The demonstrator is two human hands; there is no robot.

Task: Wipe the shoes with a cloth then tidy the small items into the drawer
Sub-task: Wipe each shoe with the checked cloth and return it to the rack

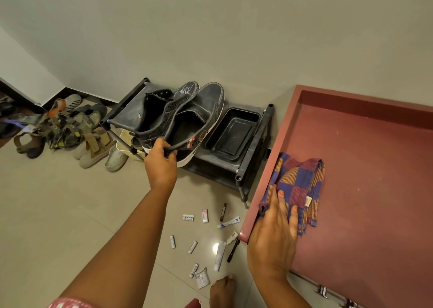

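Observation:
My left hand [160,161] grips the heels of a pair of black canvas shoes [187,118], held above the low black shoe rack [243,169]. A checked blue, orange and maroon cloth [298,186] lies folded inside the open maroon drawer [365,190] near its left rim. My right hand [275,235] rests flat over that rim, fingers spread on the cloth's near edge. Several small items [206,237], tubes, sticks, a pen and sachets, lie scattered on the tiled floor between my arms.
A black plastic tray [232,133] sits on the rack's right half. A heap of sandals and pale shoes [77,132] lies on the floor to the left, by the wall corner. My foot [222,291] shows at the bottom edge.

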